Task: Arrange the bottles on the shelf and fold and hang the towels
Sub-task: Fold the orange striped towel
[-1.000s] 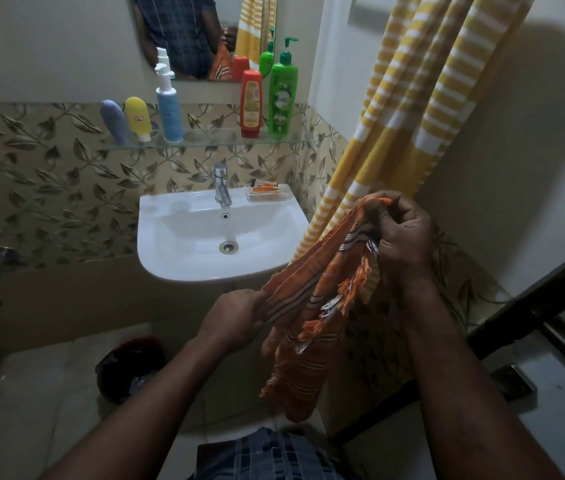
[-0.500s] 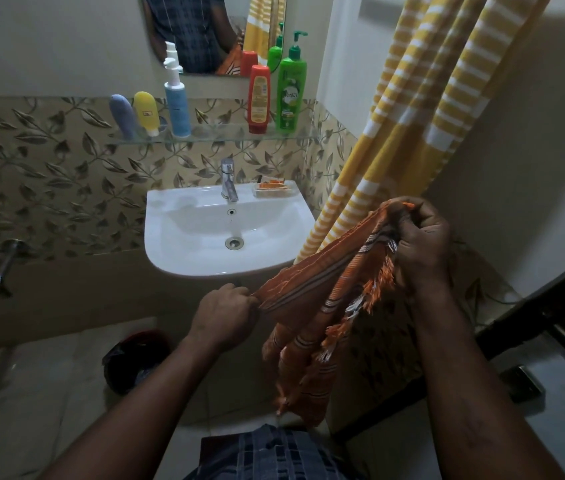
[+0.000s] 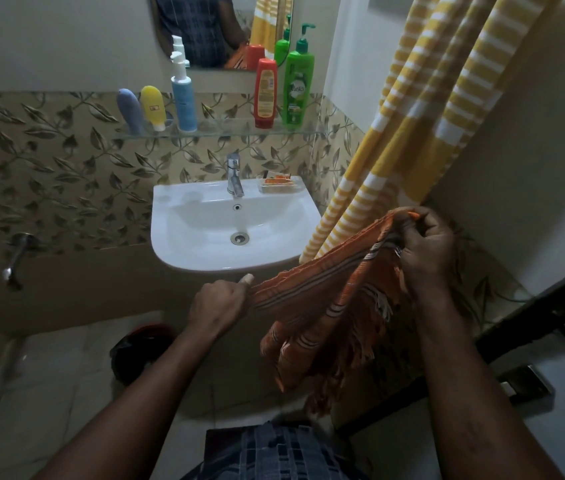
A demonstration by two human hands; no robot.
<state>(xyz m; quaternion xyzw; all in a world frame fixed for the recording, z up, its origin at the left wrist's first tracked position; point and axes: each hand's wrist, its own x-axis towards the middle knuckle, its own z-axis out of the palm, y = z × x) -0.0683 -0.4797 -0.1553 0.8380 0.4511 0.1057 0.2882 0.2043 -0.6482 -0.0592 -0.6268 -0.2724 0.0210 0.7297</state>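
Orange striped towel (image 3: 312, 299) gripped taut between left hand (image 3: 217, 303) and right hand (image 3: 426, 247); fold step underway; edges likely need aligning before hanging.

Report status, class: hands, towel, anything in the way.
Left hand and right hand grip orange towel. Top edge taut between them, rest dangling. Yellow striped cloth hangs close behind.

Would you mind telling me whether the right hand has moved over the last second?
Yes. Against the white sink, the right hand, gripping the orange towel, has shifted slightly right, away from the sink's edge.
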